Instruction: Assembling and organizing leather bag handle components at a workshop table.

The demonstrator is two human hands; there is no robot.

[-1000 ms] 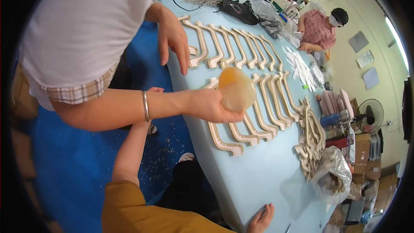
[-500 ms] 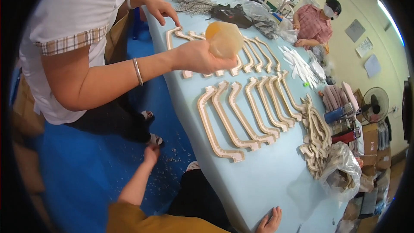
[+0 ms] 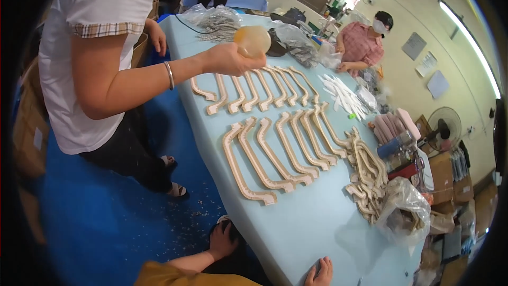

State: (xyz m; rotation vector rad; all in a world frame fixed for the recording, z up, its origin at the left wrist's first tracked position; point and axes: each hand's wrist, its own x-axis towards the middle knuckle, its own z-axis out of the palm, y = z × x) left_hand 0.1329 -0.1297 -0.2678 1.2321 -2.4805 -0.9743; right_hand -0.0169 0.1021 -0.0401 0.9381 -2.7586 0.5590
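The wearer's left hand (image 3: 222,238) is seen low in the view, below the bench (image 3: 312,233) edge, resting on something dark near the blue floor (image 3: 106,222); its fingers are spread and nothing is gripped. The wearer's right hand (image 3: 319,273) is laid on the near end of the light-blue bench top, fingers loosely curled, holding nothing.

Two rows of pale wooden curved handles are laid out on the bench. The near row (image 3: 275,159) lies nearest the wearer's hands but well apart from them, its pieces side by side with their hooked ends toward the bench edge. The far row (image 3: 254,87) is set beyond it. A loose heap of more handles (image 3: 365,172) is piled to the right of the near row, just beside a crumpled clear plastic bag (image 3: 405,209).

A co-worker in a white shirt stands at the left of the bench; a translucent amber lump (image 3: 252,41) is held up in that person's hand (image 3: 227,59) above the far row. Another person in a pink checked shirt (image 3: 362,45) is seen at the far side.
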